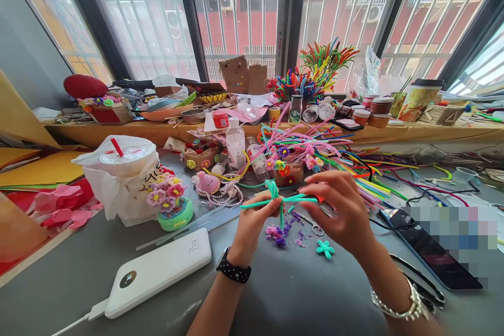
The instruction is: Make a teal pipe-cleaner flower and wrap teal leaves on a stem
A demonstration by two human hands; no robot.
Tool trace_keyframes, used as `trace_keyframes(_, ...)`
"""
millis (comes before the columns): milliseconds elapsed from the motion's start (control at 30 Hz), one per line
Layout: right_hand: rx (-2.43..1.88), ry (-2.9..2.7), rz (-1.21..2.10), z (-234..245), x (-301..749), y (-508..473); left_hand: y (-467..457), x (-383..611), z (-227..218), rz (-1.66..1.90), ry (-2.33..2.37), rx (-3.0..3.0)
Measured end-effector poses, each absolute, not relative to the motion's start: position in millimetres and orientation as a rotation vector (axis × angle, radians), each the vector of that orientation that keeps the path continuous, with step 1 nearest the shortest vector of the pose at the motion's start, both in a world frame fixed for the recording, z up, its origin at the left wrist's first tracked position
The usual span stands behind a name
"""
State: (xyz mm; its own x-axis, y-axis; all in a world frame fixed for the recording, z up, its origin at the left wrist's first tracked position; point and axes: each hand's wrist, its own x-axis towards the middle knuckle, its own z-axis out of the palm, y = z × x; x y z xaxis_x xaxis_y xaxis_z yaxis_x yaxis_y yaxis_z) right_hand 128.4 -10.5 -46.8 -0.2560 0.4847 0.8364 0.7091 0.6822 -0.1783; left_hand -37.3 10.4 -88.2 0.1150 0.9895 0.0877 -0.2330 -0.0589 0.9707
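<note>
My left hand pinches a teal pipe cleaner at its looped, twisted part, above the grey table. My right hand grips the same pipe cleaner's right end, fingers curled over it. Below the hands lie a small purple pipe-cleaner piece with purple scraps, a finished teal flower and small scissors. A black watch is on my left wrist, a silver bracelet on my right.
A white power bank lies front left, a phone at right. A bagged drink cup, a small flower pot, a bottle and a heap of coloured pipe cleaners stand behind. The window ledge is crowded with jars.
</note>
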Motion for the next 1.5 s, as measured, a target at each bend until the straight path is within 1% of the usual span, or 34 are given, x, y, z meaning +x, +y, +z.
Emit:
trace_keyframes(133,-0.883,-2.181,-0.579,-66.4,113.2,-17.4,10.0,-35.6,-89.2,1.293,0.895,1.075)
trace_keyframes(200,-0.900,-2.198,-0.683,-75.7,108.0,-14.9,9.9,-35.3,-89.5,1.293,0.895,1.051)
trace_keyframes(300,-0.899,-2.152,-0.738,-83.5,104.1,-10.5,11.1,-35.8,-91.3,1.292,0.896,1.039)
trace_keyframes(400,-0.887,-2.122,-0.695,-81.7,103.1,-10.1,12.6,-36.1,-92.9,1.313,0.942,1.104)
trace_keyframes(467,-0.914,-2.090,-0.592,-75.3,103.7,-10.9,12.8,-35.9,-92.5,1.317,0.970,1.180)
trace_keyframes(567,-1.019,-2.050,-0.312,-60.3,107.8,-9.0,11.8,-35.7,-89.5,1.299,0.949,1.264)
trace_keyframes(633,-1.113,-2.055,-0.057,-49.8,112.9,-3.9,11.3,-36.0,-87.5,1.273,0.933,1.294)
trace_keyframes(800,-1.241,-2.006,0.734,-36.5,126.9,16.8,11.7,-37.0,-86.5,1.192,0.902,1.335)
trace_keyframes(967,-1.187,-1.889,1.292,-33.3,135.8,28.9,10.1,-38.8,-87.2,1.078,0.843,1.457)
trace_keyframes(1033,-1.142,-1.897,1.452,-31.7,138.1,31.8,9.3,-39.4,-86.2,1.024,0.810,1.539)
trace_keyframes(1100,-1.105,-1.857,1.529,-32.3,138.8,34.1,8.8,-39.9,-84.7,1.012,0.795,1.586)
trace_keyframes(1167,-1.064,-1.762,1.539,-36.8,137.5,35.3,8.4,-40.2,-83.1,1.037,0.791,1.580)
trace_keyframes(1267,-0.985,-1.587,1.549,-49.6,131.9,35.1,7.5,-41.2,-81.0,1.087,0.777,1.536)
trace_keyframes(1400,-0.849,-1.397,1.650,-64.6,120.9,35.0,6.8,-44.0,-79.4,1.104,0.819,1.543)
trace_keyframes(1500,-0.794,-1.407,1.550,-67.0,112.3,34.6,7.7,-46.2,-79.5,1.101,0.828,1.524)
